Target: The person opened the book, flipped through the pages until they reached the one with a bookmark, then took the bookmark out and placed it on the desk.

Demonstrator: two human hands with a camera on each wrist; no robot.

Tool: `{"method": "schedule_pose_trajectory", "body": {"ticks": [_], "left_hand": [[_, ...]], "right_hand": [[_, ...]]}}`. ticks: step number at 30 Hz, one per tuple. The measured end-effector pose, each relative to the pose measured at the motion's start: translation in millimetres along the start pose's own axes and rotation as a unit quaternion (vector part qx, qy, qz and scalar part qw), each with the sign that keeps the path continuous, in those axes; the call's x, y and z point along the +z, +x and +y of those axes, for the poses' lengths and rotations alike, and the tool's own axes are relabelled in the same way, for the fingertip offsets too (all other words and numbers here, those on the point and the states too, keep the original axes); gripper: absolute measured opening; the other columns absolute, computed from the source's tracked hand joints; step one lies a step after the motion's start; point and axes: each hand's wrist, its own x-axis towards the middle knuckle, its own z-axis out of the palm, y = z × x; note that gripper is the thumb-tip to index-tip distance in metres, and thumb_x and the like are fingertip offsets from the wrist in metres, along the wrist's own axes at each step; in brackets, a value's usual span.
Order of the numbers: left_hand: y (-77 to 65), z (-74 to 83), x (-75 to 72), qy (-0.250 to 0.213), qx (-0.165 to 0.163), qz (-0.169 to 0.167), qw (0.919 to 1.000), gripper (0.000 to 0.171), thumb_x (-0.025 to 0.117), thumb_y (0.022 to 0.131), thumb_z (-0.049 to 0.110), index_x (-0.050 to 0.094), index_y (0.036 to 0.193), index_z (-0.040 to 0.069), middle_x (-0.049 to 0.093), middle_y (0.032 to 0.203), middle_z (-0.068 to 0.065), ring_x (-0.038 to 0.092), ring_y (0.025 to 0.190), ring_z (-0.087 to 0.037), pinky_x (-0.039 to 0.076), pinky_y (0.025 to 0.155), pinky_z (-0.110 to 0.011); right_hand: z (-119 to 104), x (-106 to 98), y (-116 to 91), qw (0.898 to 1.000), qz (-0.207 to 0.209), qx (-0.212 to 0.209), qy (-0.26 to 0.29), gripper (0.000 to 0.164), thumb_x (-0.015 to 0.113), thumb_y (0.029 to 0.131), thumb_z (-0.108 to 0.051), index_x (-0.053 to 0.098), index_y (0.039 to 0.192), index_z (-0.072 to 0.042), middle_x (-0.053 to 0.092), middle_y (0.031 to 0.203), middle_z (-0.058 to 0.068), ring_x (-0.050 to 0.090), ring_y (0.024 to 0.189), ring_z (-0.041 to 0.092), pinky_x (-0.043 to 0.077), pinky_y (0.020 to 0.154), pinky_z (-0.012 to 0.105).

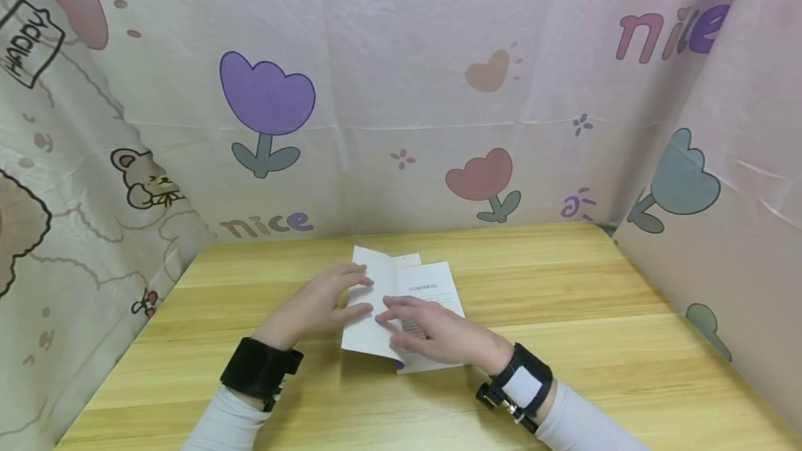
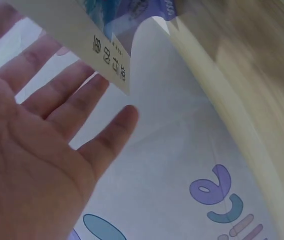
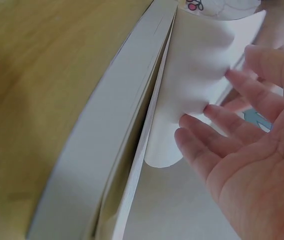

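Observation:
A book lies opened on the table, with a printed right page (image 1: 435, 280) and a blank white leaf (image 1: 370, 329) raised on the left. My left hand (image 1: 313, 305) is at the outer edge of that leaf, its fingers spread and extended. The left wrist view shows the book's cover (image 2: 104, 52), with blue and purple artwork and dark printed characters, above those fingers. My right hand (image 1: 441, 333) touches the leaf near the fold with its fingertips. Up close in the right wrist view, the white leaf (image 3: 191, 65) curves and dents beneath them, beside the thick page block (image 3: 117, 95).
The wooden table (image 1: 564, 298) extends around the book. A printed fabric curtain (image 1: 388, 89) stands behind it and along both sides. Each wrist wears a black strap (image 1: 257, 367) with a small device.

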Motion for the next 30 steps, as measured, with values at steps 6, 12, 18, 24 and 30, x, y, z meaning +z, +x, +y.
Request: {"method": "schedule_pose_trajectory", "body": {"ticks": [6,12,18,24,30], "left_hand": [[-2.6,-5.2,5.6,0.000,-0.023,-0.039,0.9990,0.047,0.066,0.089,0.039,0.061,0.128,0.011,0.049,0.139,-0.014,0.041,0.129,-0.030,0.034,0.103,-0.049],[-2.5,-8.9,11.8,0.005,-0.032,-0.060,0.9977,0.054,0.068,0.087,0.044,0.060,0.129,0.012,0.052,0.136,-0.012,0.042,0.128,-0.030,0.034,0.103,-0.049],[-2.5,-11.4,16.7,0.000,-0.033,-0.068,0.9971,0.058,0.070,0.085,0.044,0.059,0.131,0.011,0.054,0.134,-0.009,0.044,0.127,-0.029,0.034,0.103,-0.048],[-3.0,-12.7,21.2,-0.007,-0.056,-0.088,0.9945,0.061,0.069,0.084,0.046,0.056,0.134,0.014,0.053,0.135,-0.004,0.043,0.126,-0.025,0.036,0.103,-0.047],[-3.8,-14.0,24.4,-0.015,-0.061,-0.091,0.9939,0.060,0.071,0.084,0.045,0.057,0.133,0.014,0.053,0.134,-0.003,0.045,0.125,-0.024,0.038,0.101,-0.045]], "right_hand": [[-0.3,-0.1,0.3,1.000,-0.011,-0.021,0.001,0.030,0.053,0.100,-0.027,0.063,0.125,-0.014,0.043,0.144,0.013,0.042,0.129,0.019,0.038,0.102,0.032],[0.7,-0.1,0.0,1.000,-0.018,-0.023,-0.004,0.026,0.055,0.099,-0.025,0.065,0.121,-0.015,0.044,0.144,0.012,0.044,0.127,0.016,0.040,0.100,0.029],[2.3,1.1,-0.1,0.999,-0.019,-0.027,-0.007,0.023,0.058,0.097,-0.023,0.066,0.118,-0.016,0.046,0.142,0.011,0.045,0.127,0.017,0.040,0.100,0.029],[2.4,1.4,0.3,1.000,-0.003,-0.026,-0.010,0.018,0.061,0.095,-0.027,0.068,0.109,-0.018,0.056,0.129,0.004,0.052,0.115,0.008,0.043,0.094,0.024],[2.7,0.5,0.4,1.000,0.008,-0.024,-0.005,0.015,0.063,0.094,-0.024,0.069,0.107,-0.018,0.057,0.116,-0.007,0.052,0.105,0.002,0.046,0.088,0.022]]}}
